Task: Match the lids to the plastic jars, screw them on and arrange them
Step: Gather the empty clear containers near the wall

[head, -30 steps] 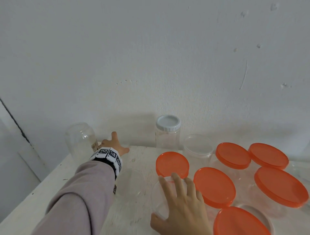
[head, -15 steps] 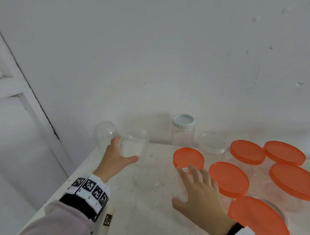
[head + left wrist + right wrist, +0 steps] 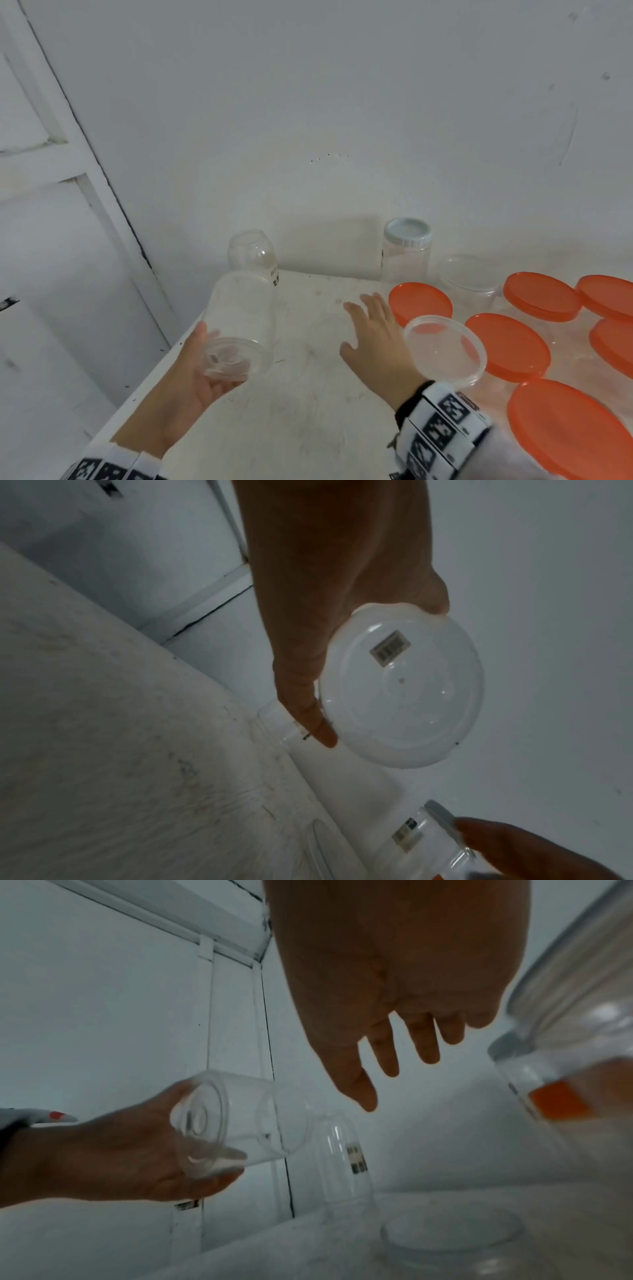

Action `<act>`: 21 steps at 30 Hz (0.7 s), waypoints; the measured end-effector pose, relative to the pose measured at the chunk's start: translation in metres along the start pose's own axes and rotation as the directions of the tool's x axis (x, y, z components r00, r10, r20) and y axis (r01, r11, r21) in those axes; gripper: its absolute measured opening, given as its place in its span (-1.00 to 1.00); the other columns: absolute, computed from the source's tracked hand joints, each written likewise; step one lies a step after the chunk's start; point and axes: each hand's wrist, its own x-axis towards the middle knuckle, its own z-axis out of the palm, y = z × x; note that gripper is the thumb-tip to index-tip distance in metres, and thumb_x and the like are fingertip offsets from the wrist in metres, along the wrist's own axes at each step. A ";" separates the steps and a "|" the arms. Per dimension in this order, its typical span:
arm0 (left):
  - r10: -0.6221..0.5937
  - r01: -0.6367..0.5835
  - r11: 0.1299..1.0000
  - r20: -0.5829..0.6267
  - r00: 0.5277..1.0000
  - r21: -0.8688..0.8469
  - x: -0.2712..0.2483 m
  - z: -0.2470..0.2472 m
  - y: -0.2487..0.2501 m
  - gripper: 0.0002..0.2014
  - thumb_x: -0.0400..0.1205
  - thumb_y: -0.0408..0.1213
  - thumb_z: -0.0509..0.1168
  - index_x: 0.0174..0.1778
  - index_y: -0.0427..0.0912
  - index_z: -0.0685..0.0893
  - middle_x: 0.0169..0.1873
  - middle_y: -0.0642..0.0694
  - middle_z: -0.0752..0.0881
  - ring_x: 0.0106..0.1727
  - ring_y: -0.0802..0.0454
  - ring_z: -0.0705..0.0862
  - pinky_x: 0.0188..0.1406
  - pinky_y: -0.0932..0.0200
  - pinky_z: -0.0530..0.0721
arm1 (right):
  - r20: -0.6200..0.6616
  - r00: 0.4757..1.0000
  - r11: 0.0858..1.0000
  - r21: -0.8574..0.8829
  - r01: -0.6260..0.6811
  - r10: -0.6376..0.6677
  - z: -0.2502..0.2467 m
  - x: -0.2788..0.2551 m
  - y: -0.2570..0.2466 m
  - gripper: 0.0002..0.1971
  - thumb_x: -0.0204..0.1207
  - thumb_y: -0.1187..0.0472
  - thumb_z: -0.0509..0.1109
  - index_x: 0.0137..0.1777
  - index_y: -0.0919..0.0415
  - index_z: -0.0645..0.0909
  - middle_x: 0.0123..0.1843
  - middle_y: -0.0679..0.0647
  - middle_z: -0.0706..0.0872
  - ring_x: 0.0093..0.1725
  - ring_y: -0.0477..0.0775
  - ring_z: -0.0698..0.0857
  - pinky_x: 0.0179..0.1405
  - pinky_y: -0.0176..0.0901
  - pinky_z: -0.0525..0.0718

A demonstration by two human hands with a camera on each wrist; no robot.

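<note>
1. Head view: the left hand (image 3: 191, 387) has lifted the clear round plastic jar (image 3: 239, 325) off the white table (image 3: 291, 428); half a second ago the jar stood there. Fingers curl around its base.
2. Left wrist view: the jar's base (image 3: 400, 693) faces the camera.
3. Right wrist view: the right hand (image 3: 394, 993), fingers spread and empty, has left the jar it was touching and reaches toward a clear flat lid (image 3: 452, 1231) below its fingers. I judge that matching comes next.
</note>
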 end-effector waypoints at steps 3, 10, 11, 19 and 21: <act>0.023 -0.020 0.997 0.045 0.999 -0.069 -0.012 -0.005 -0.004 -0.32 0.46 0.24 0.24 0.35 -0.18 0.53 0.13 -0.37 0.73 0.04 -0.31 0.77 -0.18 -0.10 0.79 | 0.167 0.985 0.997 0.057 -0.052 0.042 0.020 0.022 -0.006 -0.34 0.61 0.03 0.29 0.65 0.16 0.15 0.66 0.18 0.11 0.67 0.16 -0.03 0.59 0.02 0.15; -0.199 0.218 0.955 0.111 0.974 -0.201 -0.035 -0.010 -0.021 -0.25 0.37 0.25 0.23 0.41 -0.13 0.50 0.22 -0.49 0.65 0.15 -0.43 0.70 -0.11 -0.23 0.77 | 0.392 0.890 0.973 -0.084 -0.216 0.232 0.044 0.047 -0.003 -0.18 0.53 -0.18 0.37 0.65 0.11 0.07 0.60 0.26 0.12 0.58 0.36 0.14 0.45 0.23 0.36; -0.222 0.241 0.946 0.105 0.969 -0.219 -0.036 -0.008 -0.025 -0.23 0.36 0.27 0.21 0.40 -0.15 0.50 0.20 -0.51 0.65 0.10 -0.44 0.72 -0.15 -0.26 0.76 | 0.397 0.884 0.968 -0.091 -0.232 0.249 0.045 0.049 -0.002 -0.16 0.52 -0.20 0.38 0.66 0.08 0.04 0.60 0.26 0.12 0.57 0.38 0.15 0.45 0.24 0.36; -0.380 0.354 0.875 -0.015 0.925 -0.331 -0.034 0.021 -0.033 -0.28 0.57 0.24 0.15 0.49 -0.24 0.43 0.35 -0.60 0.46 0.10 -0.35 0.53 0.27 -0.26 0.37 | 0.385 0.881 0.959 -0.180 -0.220 0.275 0.051 0.054 -0.003 -0.02 0.46 -0.15 0.46 0.68 0.06 -0.11 0.59 0.22 0.15 0.54 0.30 0.25 0.42 0.28 0.42; -0.385 0.352 0.875 -0.034 0.922 -0.333 -0.033 0.025 -0.035 -0.32 0.65 0.17 0.04 0.55 -0.26 0.36 0.39 -0.57 0.42 0.06 -0.30 0.50 0.03 -0.14 0.42 | 0.376 0.882 0.954 -0.202 -0.221 0.284 0.049 0.052 -0.004 -0.01 0.41 -0.13 0.52 0.65 0.11 -0.04 0.54 0.22 0.19 0.51 0.28 0.28 0.40 0.24 0.45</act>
